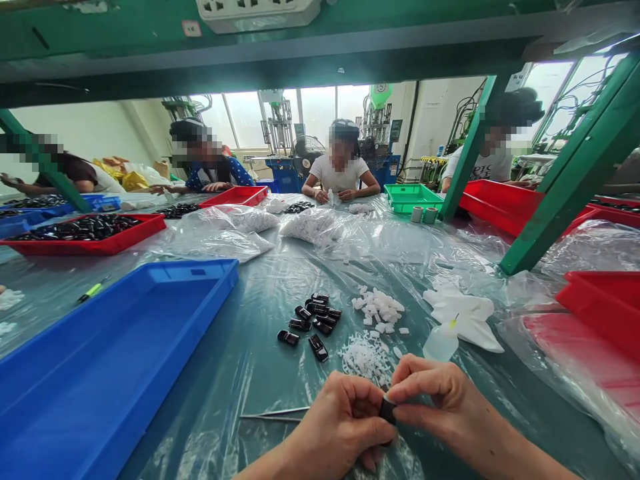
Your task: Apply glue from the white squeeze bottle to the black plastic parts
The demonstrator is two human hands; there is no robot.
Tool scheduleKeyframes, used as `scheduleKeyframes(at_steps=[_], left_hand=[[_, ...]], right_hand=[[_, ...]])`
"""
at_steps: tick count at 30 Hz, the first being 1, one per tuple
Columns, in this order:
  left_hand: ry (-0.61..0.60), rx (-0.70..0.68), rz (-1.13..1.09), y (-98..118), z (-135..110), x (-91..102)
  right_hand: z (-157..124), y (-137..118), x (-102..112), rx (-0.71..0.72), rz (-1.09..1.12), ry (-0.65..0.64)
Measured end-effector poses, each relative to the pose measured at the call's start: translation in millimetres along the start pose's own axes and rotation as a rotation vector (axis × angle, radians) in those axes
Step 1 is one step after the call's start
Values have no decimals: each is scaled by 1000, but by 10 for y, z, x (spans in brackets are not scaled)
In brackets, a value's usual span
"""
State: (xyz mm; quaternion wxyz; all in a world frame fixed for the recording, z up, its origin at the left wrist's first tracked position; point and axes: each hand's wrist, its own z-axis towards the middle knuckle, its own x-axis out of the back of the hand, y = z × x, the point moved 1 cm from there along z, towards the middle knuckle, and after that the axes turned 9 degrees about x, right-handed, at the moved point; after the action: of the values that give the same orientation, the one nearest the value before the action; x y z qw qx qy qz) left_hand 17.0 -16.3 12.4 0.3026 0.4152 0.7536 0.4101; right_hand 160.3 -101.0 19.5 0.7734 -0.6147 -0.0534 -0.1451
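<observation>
My left hand (335, 420) and my right hand (430, 400) meet at the bottom centre, both pinching a small black plastic part (387, 410) between the fingers. Just ahead of them lies a loose group of similar glossy black parts (313, 320) on the plastic sheet. Beside that group are white plastic chunks (375, 308) and a heap of fine white bits (365, 357). Metal tweezers (273, 415) lie to the left of my left hand. To the right of my right hand is a translucent plastic squeeze bottle (440, 343) on crumpled white material (465, 317).
A large blue tray (100, 353) stands to the left, and red trays (605, 293) stand to the right. Co-workers sit across the table among bags of white pieces, with a red tray (85, 235) of black parts. A green frame (565, 173) crosses overhead; moulding machines stand behind.
</observation>
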Motion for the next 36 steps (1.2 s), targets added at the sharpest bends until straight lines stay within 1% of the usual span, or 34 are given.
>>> scheduleKeyframes(at_steps=[4,7,10,13,15,17,22,25,30,36], left_hand=[[12,-8,-6,-15,7,-1],[20,-8,-8,2,9,-2],[57,-38,-17,75,1,35],[137,-94,-59,172,-11,107],[170,-102,-89,210,-12,147],[185,-87,-118,211,-1,167],[138,-42,-194,125,44,146],[108,-29,-221,86,62,130],[89,-15,-246,82,71,133],[72,-17,-242,71,66,127]], right_hand=[[-24,25,-1,-3,46,-15],[-51,11,9,-11,28,-48],[-58,-14,23,41,-17,-43],[-39,18,39,43,-146,55],[-21,66,45,12,-336,90],[-7,113,37,21,-517,55],[-3,206,-16,65,-743,-124],[-2,256,-35,59,-886,-193],[3,300,-48,48,-1001,-203],[15,290,-64,80,-1006,-212]])
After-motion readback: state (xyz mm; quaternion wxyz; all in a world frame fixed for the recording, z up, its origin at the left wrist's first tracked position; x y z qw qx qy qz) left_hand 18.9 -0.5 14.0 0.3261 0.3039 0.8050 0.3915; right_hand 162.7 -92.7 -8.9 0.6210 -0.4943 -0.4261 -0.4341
